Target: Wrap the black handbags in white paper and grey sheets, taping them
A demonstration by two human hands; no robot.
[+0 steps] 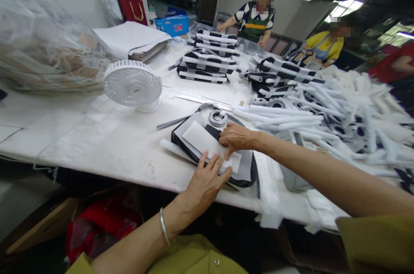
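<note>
A flat black bag (250, 174) lies on the white table in front of me, with a grey sheet (181, 130) over its upper face. On top of it rests a white foam sheet (200, 138). My left hand (207, 179) lies with fingers spread on the lower edge of the foam and bag. Curled fingers of my right hand (237, 138) close on a short black strap (213, 131) at the foam's upper edge; the fingertips are partly hidden. Just beyond it sits a coiled grey strap (218, 118), wrapped with white.
A white fan (132, 84) stands at left, near a large clear plastic bag (48, 45). Stacked wrapped black bags (207, 64) lie farther back. White wrapped straps (291, 118) pile up on the right, by a grey box (294, 174). Two co-workers (255, 19) work across the table.
</note>
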